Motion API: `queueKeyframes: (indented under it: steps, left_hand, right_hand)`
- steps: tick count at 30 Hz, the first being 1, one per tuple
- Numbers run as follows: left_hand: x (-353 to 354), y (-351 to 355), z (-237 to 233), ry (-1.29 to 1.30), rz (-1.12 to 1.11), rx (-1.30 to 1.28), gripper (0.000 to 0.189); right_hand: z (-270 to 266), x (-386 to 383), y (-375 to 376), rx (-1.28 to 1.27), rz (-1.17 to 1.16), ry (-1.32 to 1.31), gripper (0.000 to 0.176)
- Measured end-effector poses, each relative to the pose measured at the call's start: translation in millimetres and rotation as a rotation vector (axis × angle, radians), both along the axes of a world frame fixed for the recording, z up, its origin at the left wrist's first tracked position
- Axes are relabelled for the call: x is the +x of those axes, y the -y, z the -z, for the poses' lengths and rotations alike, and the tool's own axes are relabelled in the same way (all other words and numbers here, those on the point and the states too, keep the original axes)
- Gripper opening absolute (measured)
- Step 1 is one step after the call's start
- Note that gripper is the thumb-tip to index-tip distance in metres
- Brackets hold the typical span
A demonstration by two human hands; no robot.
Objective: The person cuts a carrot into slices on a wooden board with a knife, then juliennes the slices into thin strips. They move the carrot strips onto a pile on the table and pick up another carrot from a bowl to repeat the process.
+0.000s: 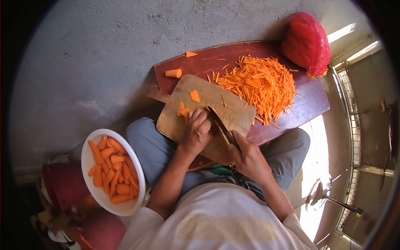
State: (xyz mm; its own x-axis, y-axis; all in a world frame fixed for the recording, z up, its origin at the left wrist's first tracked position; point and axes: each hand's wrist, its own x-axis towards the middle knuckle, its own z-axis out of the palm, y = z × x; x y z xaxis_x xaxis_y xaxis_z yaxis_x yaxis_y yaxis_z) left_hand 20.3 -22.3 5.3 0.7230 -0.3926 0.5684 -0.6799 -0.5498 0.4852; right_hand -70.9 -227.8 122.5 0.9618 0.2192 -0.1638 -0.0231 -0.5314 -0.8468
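Observation:
A wooden cutting board point(179, 118) with a handle lies on a dark red tabletop in front of me. My left hand point(196, 130) presses down on the board with curled fingers, closed on a piece of carrot point(184, 111) that shows partly at its far left side. In my right hand point(251, 160) is the handle of a knife point(223, 126); the dark blade lies slanted over the board, close beside my left fingers. A flat carrot slice point(194, 96) rests on the board. Beyond its right edge rises a big heap of carrot sticks point(266, 85).
A white basin point(84, 166) of peeled carrots stands at my left. On the red tabletop point(306, 102) are a carrot chunk point(173, 73) and a small offcut point(191, 54). A red mesh sack point(306, 43) sits at the far right corner, a fan point(318, 193) farther right.

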Motion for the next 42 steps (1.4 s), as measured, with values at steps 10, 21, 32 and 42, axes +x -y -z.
queueKeyframes:
  steps: [10,21,32,42]
  left_hand:
    - [-2.3,1.8,-4.6,-0.003,0.004,-0.025,0.022]
    - [2.2,-5.2,-8.1,-0.01,-0.05,-0.091,0.015]
    - [-0.3,-5.8,-9.9,-0.054,-0.005,0.057,0.01]
    - [-2.6,3.0,-8.3,0.017,-0.065,0.022,0.016]
  right_hand:
    - [10.8,0.7,-1.8,0.028,0.036,0.009,0.042]
    - [13.8,-1.8,9.2,0.077,0.169,0.064,0.039]
    - [24.7,-11.6,-0.9,0.015,0.083,0.069,0.039]
    - [9.1,-3.1,5.9,0.023,0.117,0.131,0.038]
